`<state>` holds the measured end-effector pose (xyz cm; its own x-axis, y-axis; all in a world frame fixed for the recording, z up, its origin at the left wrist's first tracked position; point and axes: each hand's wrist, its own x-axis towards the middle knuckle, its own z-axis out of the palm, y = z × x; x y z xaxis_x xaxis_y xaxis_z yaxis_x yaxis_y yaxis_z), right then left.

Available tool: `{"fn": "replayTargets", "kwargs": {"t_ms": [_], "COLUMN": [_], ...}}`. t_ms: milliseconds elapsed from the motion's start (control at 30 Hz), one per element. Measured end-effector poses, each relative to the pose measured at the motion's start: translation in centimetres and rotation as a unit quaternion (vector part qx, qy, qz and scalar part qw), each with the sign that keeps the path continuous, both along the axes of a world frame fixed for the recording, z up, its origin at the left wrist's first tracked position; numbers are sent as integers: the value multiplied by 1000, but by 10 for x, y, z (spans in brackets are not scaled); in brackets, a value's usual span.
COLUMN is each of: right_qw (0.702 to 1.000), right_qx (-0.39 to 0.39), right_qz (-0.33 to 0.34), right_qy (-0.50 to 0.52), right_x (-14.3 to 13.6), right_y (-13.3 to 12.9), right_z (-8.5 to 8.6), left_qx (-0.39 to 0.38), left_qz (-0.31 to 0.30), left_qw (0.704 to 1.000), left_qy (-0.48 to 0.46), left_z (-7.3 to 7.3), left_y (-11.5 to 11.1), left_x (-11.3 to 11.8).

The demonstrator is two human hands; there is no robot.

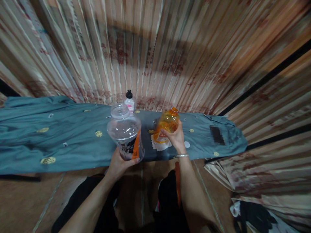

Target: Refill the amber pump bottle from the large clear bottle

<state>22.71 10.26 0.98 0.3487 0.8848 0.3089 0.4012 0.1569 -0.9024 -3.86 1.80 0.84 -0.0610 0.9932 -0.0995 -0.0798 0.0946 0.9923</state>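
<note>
My left hand [120, 165] is closed around the lower part of a large clear plastic jar [123, 131] with a wide uncapped mouth and an orange and black label. Its mouth points up and slightly away. To the right, my right hand [175, 136] grips an orange transparent bottle [166, 121], also uncapped, which leans to the right. Under that bottle lies a white scallop-edged piece [159, 145], paper or cloth. Behind the jar stands a small clear bottle [130, 104] with a black cap and a pink label, touched by neither hand.
A long narrow board with a teal patterned cover [80, 142] spans the view. A round white disc [187, 144] lies right of my wrist, and a blurred dark rectangle [217, 135] further right. Pleated curtains [145, 48] hang behind. Dark cloth [257, 216] lies low at right.
</note>
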Motion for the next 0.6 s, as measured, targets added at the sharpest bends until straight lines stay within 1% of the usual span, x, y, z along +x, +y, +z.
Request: {"fn": "replayTargets", "kwargs": {"t_ms": [100,167,200,267,300,333,367,400,433,467,533,600], "right_qw": [1000,1000,999,993,987,982,980,980,981,980,975,971], "right_qx": [-10,-3,9,72,109,135,151,161,154,130,59,4], "right_qz": [7,7,0,-44,-53,-46,-18,24,80,140,216,237], "right_qy": [-3,-18,-33,-82,-109,-127,-131,-116,-89,-59,-6,35], "right_x": [4,9,11,10,7,0,-9,-20,-32,-46,-70,-88], "right_y": [-3,-9,-14,-30,-40,-51,-62,-72,-81,-87,-92,-88], "right_z": [-1,4,9,24,34,43,52,59,64,67,65,58], "left_qx": [-4,-6,-5,-2,0,1,2,2,3,4,9,18], "left_qz": [-1,1,4,12,14,12,8,1,-8,-16,-30,-40], "left_qw": [1000,1000,1000,1000,1000,1000,1000,1000,1000,1000,1000,999], "left_qy": [0,1,2,3,3,3,3,3,3,3,0,-3], "left_z": [-3,-7,-10,-13,-14,-14,-14,-12,-10,-8,-3,0], "left_y": [0,1,1,1,1,1,1,0,0,-1,-2,-4], "left_x": [5,8,9,11,13,14,15,16,17,18,20,21]}}
